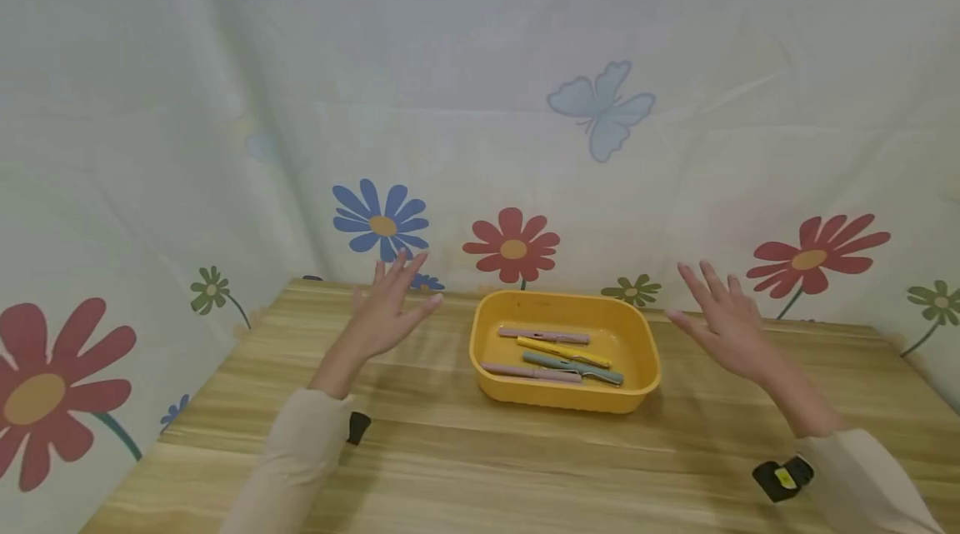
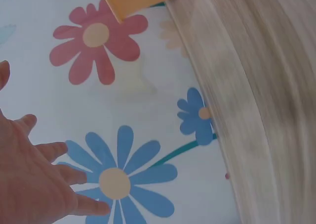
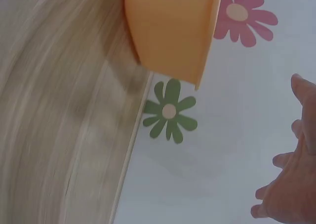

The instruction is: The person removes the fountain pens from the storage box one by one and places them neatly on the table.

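Observation:
A yellow plastic basket (image 1: 566,395) stands on the wood-grain table, and several pens lie inside it. Farthest back is a pinkish pen (image 1: 543,336); in front of it lie a yellow pen (image 1: 564,351) and a grey-green pen (image 1: 573,366). Another pinkish pen (image 1: 531,372) rests along the near wall. My left hand (image 1: 384,313) is raised to the left of the basket, fingers spread, holding nothing. On the other side my right hand (image 1: 726,326) hovers with its fingers apart, also holding nothing. Neither hand touches the basket.
The wooden table (image 1: 450,467) reaches back to a pale curtain (image 1: 450,59) printed with flowers and a butterfly. Dark devices are worn on both wrists, the right wrist device (image 1: 782,478) bearing a yellow label.

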The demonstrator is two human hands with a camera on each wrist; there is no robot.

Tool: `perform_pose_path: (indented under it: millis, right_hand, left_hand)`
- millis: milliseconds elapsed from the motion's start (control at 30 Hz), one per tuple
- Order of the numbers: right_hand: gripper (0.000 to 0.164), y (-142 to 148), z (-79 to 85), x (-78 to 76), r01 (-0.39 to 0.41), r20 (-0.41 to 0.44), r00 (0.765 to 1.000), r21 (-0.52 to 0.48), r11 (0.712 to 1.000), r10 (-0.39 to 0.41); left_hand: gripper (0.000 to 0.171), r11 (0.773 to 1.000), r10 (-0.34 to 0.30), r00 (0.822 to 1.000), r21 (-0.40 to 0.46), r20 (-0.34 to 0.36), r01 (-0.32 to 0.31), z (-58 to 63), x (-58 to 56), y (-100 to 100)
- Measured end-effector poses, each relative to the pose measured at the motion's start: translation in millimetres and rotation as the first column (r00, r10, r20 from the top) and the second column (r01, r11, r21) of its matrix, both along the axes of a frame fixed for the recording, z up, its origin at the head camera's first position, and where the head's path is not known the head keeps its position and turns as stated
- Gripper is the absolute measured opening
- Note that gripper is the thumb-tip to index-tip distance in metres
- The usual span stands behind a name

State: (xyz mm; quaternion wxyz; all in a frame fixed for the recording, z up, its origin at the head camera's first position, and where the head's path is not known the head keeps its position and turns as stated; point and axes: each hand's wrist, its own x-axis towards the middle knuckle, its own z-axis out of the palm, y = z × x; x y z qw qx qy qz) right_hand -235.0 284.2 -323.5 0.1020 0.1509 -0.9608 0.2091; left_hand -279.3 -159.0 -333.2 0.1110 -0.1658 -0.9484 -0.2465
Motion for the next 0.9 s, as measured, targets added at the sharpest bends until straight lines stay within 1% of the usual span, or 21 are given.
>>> perform_pose_path:
  millis: [67, 133, 200, 267, 400, 500, 633, 767, 800, 900]
  right_hand:
    - [0.070, -5, 1.3, -2.5, -0.046, -0.019, 0.999, -0.055, 0.997, 0.045]
    - [0.068, -11, 2.4, -5.1, -0.087, -0.024, 0.996, -0.117, 0.989, 0.084]
    - [0.067, -17, 2.7, -8.2, -0.110, -0.018, 0.994, -0.173, 0.979, 0.109]
    - [0.066, -23, 1.5, -11.8, -0.114, 0.002, 0.993, -0.215, 0.970, 0.117]
    - [0.061, -33, -4.6, -18.9, -0.137, 0.009, 0.990, -0.245, 0.960, 0.143]
    - [0.057, -41, -10.2, -23.6, -0.162, 0.008, 0.986, -0.259, 0.952, 0.169]
    - [0.053, -51, -16.9, -30.2, -0.190, 0.009, 0.980, -0.281, 0.941, 0.200]
    - [0.049, -61, -22.9, -35.7, -0.201, 0.035, 0.975, -0.291, 0.935, 0.220]
    - [0.048, -64, -24.2, -36.8, -0.204, 0.042, 0.973, -0.295, 0.934, 0.226]
    - [0.046, -72, -27.9, -39.2, -0.203, 0.077, 0.968, -0.313, 0.928, 0.238]
  left_hand:
    - [0.070, 0.998, -0.027, 1.000, 0.065, 0.016, 0.026, -0.5, -0.5, 3]
    - [0.070, 0.990, -0.058, 0.998, 0.128, 0.026, 0.054, -2.2, -1.0, 7]
    - [0.070, 0.976, -0.094, 0.995, 0.200, 0.036, 0.085, -4.8, -1.7, 9]
    - [0.070, 0.959, -0.128, 0.991, 0.257, 0.030, 0.116, -8.1, -3.0, 12]
    - [0.071, 0.930, -0.162, 0.986, 0.341, 0.041, 0.138, -14.1, -5.1, 19]
    - [0.072, 0.906, -0.170, 0.982, 0.405, 0.085, 0.122, -17.1, -5.6, 25]
    - [0.073, 0.861, -0.200, 0.967, 0.500, 0.158, 0.097, -20.7, -7.6, 33]
    - [0.072, 0.817, -0.238, 0.942, 0.573, 0.236, 0.063, -24.0, -9.0, 41]
    - [0.072, 0.810, -0.247, 0.934, 0.585, 0.259, 0.052, -21.3, -6.6, 43]
    - [0.073, 0.789, -0.265, 0.913, 0.614, 0.309, 0.021, -25.6, -8.0, 47]
